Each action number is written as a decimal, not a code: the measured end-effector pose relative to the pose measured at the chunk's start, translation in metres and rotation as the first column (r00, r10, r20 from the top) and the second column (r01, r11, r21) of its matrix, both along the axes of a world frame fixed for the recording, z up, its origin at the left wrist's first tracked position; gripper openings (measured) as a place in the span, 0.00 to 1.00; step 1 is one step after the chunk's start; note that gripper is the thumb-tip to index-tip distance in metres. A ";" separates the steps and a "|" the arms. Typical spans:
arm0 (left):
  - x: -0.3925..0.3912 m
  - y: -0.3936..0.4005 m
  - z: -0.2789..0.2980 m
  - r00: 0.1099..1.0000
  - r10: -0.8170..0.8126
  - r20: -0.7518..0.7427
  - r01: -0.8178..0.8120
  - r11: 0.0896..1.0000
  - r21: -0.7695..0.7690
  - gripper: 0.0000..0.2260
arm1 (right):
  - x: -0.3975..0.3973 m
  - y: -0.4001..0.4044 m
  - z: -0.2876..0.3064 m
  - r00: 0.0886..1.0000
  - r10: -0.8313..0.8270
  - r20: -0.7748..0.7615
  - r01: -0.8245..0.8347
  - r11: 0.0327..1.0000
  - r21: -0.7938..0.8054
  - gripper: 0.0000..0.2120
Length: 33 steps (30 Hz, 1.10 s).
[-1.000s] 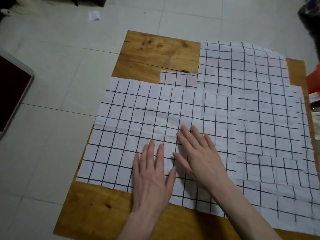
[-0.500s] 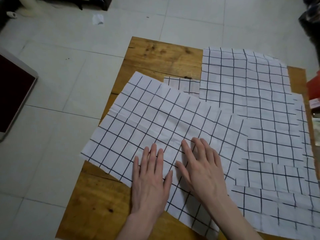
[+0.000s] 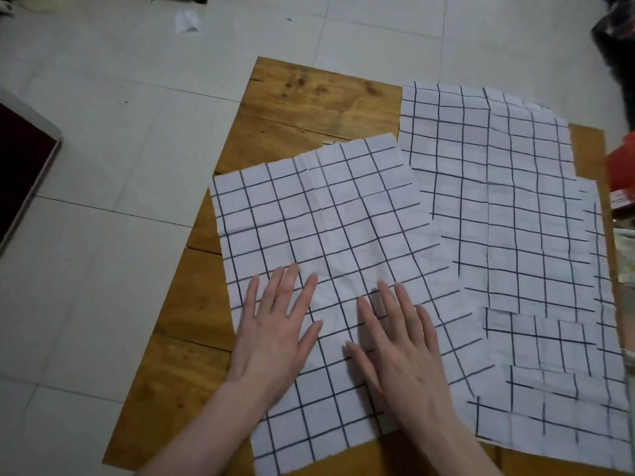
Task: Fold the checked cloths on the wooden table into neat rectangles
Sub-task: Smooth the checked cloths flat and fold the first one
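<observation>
The checked cloth [image 3: 326, 235] that I work on lies flat on the wooden table [image 3: 309, 97], on its left and middle part, turned a little so its edges run slanted to the table edge. My left hand [image 3: 275, 331] and my right hand [image 3: 402, 352] both rest on its near half, side by side and a little apart, palms down and fingers straight, holding nothing. The right edge of this cloth overlaps the other checked cloths [image 3: 515, 218], which lie spread in layers on the right side of the table. Around the table is a pale tiled floor [image 3: 103, 235].
</observation>
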<state>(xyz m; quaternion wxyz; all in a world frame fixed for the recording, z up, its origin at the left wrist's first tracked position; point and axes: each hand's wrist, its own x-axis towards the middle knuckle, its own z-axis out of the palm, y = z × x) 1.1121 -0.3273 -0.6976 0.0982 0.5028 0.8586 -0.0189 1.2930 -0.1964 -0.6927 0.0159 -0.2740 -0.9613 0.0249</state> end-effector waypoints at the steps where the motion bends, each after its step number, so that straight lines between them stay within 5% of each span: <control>1: -0.004 -0.001 -0.001 1.000 -0.026 0.004 0.026 1.000 0.003 0.31 | 0.000 0.000 0.000 1.000 0.006 -0.003 -0.006 1.000 -0.004 0.31; 12: -0.048 -0.008 0.003 0.960 -0.256 0.111 0.254 0.967 0.034 0.30 | -0.017 0.052 0.006 0.962 0.040 -0.269 -0.069 0.993 -0.099 0.17; 21: -0.047 -0.011 0.008 0.969 -0.206 0.138 0.180 0.967 0.181 0.32 | -0.022 0.085 -0.004 0.949 0.108 -0.298 -0.137 0.987 -0.079 0.09; 33: -0.040 -0.015 0.022 0.990 -0.102 0.102 0.055 0.919 0.389 0.11 | -0.018 0.085 0.029 0.920 0.185 -0.345 -0.252 0.954 -0.160 0.01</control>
